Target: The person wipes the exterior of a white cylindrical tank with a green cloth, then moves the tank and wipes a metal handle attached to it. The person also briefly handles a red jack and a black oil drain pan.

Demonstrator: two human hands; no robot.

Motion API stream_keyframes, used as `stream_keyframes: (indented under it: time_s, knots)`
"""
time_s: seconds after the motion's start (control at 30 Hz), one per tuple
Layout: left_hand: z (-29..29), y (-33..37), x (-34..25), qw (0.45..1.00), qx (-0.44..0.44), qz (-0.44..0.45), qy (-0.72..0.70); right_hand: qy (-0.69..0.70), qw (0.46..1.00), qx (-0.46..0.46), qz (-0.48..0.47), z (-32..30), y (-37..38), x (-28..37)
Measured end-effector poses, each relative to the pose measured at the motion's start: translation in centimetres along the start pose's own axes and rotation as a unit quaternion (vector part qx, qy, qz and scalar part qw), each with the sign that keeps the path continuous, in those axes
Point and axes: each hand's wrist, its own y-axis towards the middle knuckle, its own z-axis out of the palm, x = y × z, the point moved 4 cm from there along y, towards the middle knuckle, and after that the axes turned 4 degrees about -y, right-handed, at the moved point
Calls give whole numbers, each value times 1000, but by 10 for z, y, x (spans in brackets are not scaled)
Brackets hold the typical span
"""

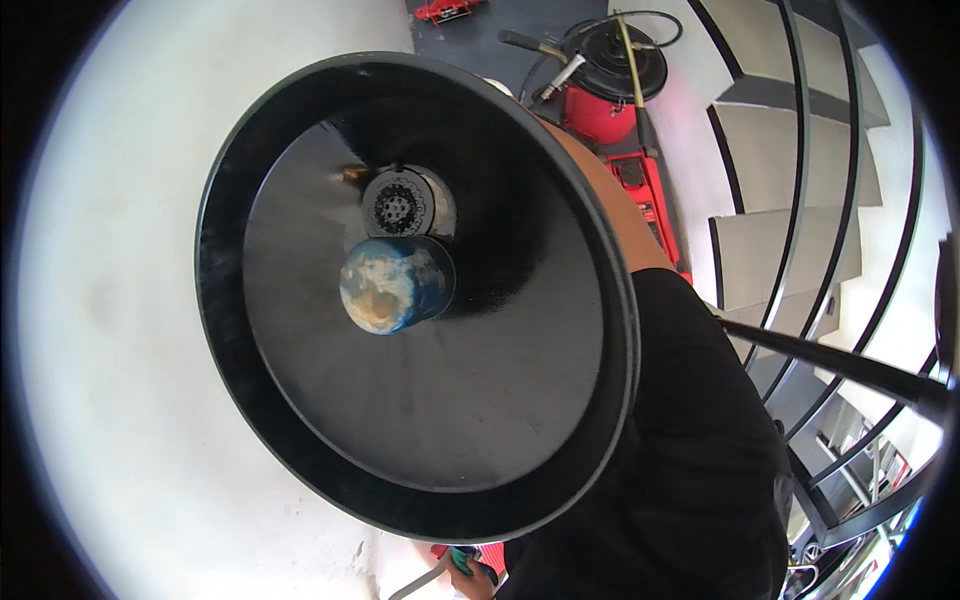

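Note:
A large round black pan [450,410] with a raised rim fills the middle of the head view, tilted toward me. Inside it, a blue cylindrical oil filter [395,285], stained tan and white at its end, rests next to a round dark perforated part [398,205]. A small brass-coloured piece [353,173] lies nearby. My right forearm runs up behind the pan's right rim, and the hand is hidden there. Below the pan, at the lower edge, my left hand [472,580] is curled round a green-and-black thing I cannot make out. A pale hose or strap [420,578] runs beside it.
A red drum [600,115] with a black lid, hose and handle stands at the far right on dark floor. Red equipment [645,200] sits beside it. Pale stairs [780,160] with a black railing [850,365] rise on the right; a white wall [100,300] spans the left.

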Motion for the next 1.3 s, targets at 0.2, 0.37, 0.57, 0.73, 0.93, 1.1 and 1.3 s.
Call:
stream_keyframes:
  time_s: [0.2, 0.37, 0.57, 0.73, 0.93, 1.1, 1.3]
  knots:
    - [-35, 24, -61, 996, -81, 20, -26, 77, 996, 18, 27, -27, -33, 24]
    - [-73, 89, -86, 997, -62, 20, 45, 20, 998, -3, 60, 15, -54, -40]
    - [-108, 80, -116, 985, -141, -3, 98, 20, 991, 82, 104, 11, -64, -12]
    - [-135, 141, -150, 978, -164, 73, 108, -51, 995, 8, 88, 56, -76, -106]
    - [-184, 144, -164, 969, -206, -34, 135, 31, 983, 116, 140, 19, -108, -47]
    - [-241, 178, -203, 885, -353, -2, 305, 43, 979, 131, 150, 34, -130, -48]
    - [-290, 168, -225, 823, -321, -72, 463, 30, 984, 130, 116, 69, -125, -58]
